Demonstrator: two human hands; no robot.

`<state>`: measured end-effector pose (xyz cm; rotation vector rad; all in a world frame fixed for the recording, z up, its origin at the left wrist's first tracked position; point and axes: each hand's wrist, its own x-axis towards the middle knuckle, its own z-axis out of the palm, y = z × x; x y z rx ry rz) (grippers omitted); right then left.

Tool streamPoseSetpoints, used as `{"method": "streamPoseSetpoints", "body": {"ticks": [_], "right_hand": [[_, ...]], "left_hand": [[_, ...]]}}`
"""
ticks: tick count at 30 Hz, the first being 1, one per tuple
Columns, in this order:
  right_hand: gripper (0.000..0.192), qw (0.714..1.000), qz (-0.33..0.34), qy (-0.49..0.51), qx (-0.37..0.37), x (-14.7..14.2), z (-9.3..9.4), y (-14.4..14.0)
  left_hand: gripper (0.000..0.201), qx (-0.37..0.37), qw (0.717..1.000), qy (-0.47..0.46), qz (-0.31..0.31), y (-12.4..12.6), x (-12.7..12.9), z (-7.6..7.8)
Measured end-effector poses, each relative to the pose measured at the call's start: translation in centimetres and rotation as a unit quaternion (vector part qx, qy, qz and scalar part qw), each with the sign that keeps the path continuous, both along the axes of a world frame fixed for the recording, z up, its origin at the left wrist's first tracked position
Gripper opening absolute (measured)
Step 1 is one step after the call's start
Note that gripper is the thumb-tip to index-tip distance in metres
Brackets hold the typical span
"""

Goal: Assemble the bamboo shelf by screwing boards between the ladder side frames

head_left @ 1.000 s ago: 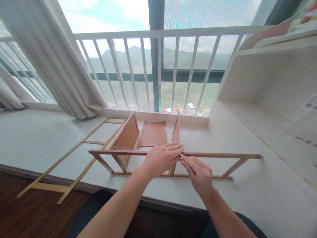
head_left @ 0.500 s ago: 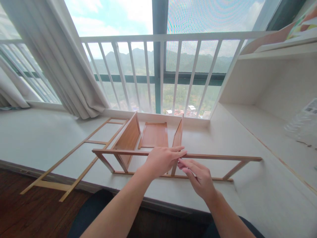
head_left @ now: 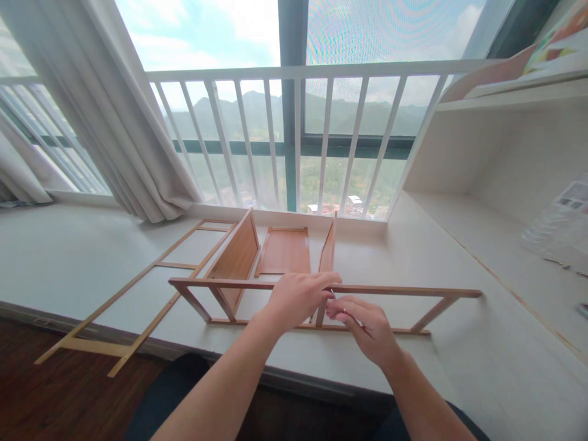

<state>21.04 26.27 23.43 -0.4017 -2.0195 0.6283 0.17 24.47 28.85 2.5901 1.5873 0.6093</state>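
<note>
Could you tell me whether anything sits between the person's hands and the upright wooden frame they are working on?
Nothing visible does. The left hand rests directly on the wooden frame top rail, and the right hand sits just below the rail beside it, pinching something small.

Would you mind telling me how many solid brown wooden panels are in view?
3: left panel leaning upright, middle panel flat on the sill, right panel upright, partly hidden behind the hands.

No readable text anywhere: only illegible dark print on the clear plastic bag (head_left: 558,229) at far right, and blurred colour on the picture book (head_left: 558,37) atop the shelf.
</note>
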Motion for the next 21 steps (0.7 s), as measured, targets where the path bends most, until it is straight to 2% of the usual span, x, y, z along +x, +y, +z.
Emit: {"method": "streamPoseSetpoints", "body": {"ticks": [4, 15, 18, 21], "right_hand": [[0.019, 1.000, 0.003, 0.004, 0.011, -0.02, 0.27, -0.14], [0.015, 1.000, 0.016, 0.002, 0.021, -0.13, 0.08, -0.32], [0.015, 1.000, 0.008, 0.007, 0.004, -0.36, 0.20, -0.42], [0.021, 0.999, 0.018, 0.022, -0.043, -0.52, 0.44, -0.49]], "left_hand": [[0.014, 0.005, 1.000, -0.001, -0.009, -0.06, -0.10, -0.03], [0.012, 0.016, 1.000, 0.000, -0.020, -0.17, -0.22, -0.01], [0.011, 0.020, 1.000, 0.005, -0.021, -0.12, -0.22, -0.09], [0.011, 0.024, 0.999, 0.009, -0.023, -0.13, -0.26, -0.13]]}}
